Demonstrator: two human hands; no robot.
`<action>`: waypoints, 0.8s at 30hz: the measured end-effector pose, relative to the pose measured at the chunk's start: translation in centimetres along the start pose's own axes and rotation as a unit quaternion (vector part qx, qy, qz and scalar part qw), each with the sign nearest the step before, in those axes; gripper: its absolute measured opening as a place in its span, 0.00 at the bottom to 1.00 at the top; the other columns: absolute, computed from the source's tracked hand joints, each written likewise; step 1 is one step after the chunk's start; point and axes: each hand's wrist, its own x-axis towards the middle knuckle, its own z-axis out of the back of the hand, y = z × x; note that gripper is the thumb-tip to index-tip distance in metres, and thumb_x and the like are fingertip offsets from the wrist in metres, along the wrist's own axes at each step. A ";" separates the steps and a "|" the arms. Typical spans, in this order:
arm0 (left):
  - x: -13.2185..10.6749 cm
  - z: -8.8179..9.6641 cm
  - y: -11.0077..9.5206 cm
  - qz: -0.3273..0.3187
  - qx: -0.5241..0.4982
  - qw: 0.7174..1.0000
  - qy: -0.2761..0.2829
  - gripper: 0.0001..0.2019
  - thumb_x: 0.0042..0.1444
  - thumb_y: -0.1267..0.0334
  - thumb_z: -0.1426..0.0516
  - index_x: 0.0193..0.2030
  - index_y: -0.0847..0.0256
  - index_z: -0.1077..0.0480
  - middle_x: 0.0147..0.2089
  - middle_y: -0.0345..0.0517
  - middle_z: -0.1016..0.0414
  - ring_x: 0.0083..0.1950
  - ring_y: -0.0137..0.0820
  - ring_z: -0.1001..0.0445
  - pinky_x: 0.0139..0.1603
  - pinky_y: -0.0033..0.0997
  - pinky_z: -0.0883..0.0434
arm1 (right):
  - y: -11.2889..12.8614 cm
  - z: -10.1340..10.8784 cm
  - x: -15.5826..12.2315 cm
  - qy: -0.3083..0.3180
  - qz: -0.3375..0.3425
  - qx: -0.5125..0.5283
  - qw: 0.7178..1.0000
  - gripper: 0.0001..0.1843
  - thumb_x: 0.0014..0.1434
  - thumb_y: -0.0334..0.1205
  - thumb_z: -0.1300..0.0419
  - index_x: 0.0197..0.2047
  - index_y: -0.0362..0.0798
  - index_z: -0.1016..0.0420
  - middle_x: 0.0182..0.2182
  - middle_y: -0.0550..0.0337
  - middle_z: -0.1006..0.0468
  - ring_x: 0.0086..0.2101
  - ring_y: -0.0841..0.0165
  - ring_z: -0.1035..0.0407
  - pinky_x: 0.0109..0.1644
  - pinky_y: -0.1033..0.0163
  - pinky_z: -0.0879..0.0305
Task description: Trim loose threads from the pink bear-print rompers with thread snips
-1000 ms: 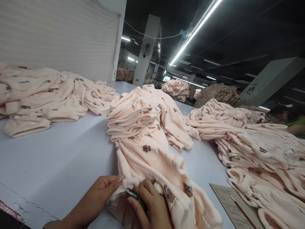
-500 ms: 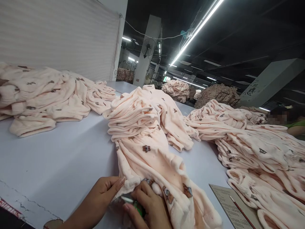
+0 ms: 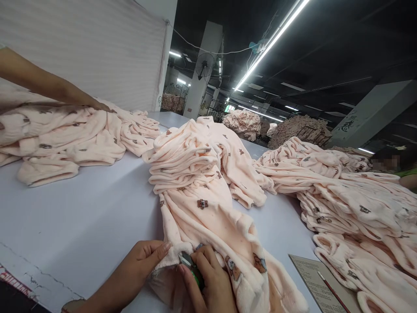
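reaching arm: since the earlier frames a co-worker's arm (image 3: 48, 87) has come in from the upper left, its hand laid on the far left pile (image 3: 65, 134); it was not seen before.
view: everything is shifted slightly; the piles and table lie much as before.
left hand (image 3: 140, 261): kept at the near edge, fingers (image 3: 159, 250) together and pinched on the hem of the garment (image 3: 208, 221), as in the earlier frames.
right hand (image 3: 211, 282): closed around a small green-handled cutter (image 3: 192, 267), whose metal tip is again seen at the hem, just right of the left fingertips.
garment: pink fleece with brown bear prints, draped from the middle stack (image 3: 185, 161) down to both hands; its hem is held between the left fingertips and the cutter tip, the rest trailing past the right hand's far side.
table (image 3: 81, 217): pale surface, bare to the left of the left fingers.
right pile (image 3: 352, 200): more pink garments, well apart from the right fingers.
paper sheet (image 3: 319, 282): lying near the right hand with a red pen (image 3: 332, 289) on it.
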 end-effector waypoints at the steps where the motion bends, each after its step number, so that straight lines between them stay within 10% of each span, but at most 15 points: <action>1: 0.0 0.0 0.0 -0.001 0.000 1.000 0.000 0.16 0.49 0.53 0.40 0.25 0.67 0.31 0.26 0.40 0.33 0.28 0.27 0.41 0.30 0.25 0.42 | 0.1 0.0 0.1 0.000 0.000 0.000 1.000 0.10 0.64 0.43 0.51 0.37 0.49 0.31 0.36 0.57 0.32 0.37 0.64 0.32 0.41 0.62 0.38; 24: 0.3 0.2 0.8 0.007 -0.088 0.996 -0.010 0.18 0.52 0.51 0.41 0.31 0.68 0.25 0.24 0.43 0.30 0.30 0.30 0.37 0.34 0.28 0.39 | 0.2 0.2 0.0 -0.038 0.028 0.083 0.995 0.12 0.64 0.42 0.51 0.30 0.48 0.35 0.30 0.61 0.34 0.34 0.70 0.34 0.39 0.65 0.41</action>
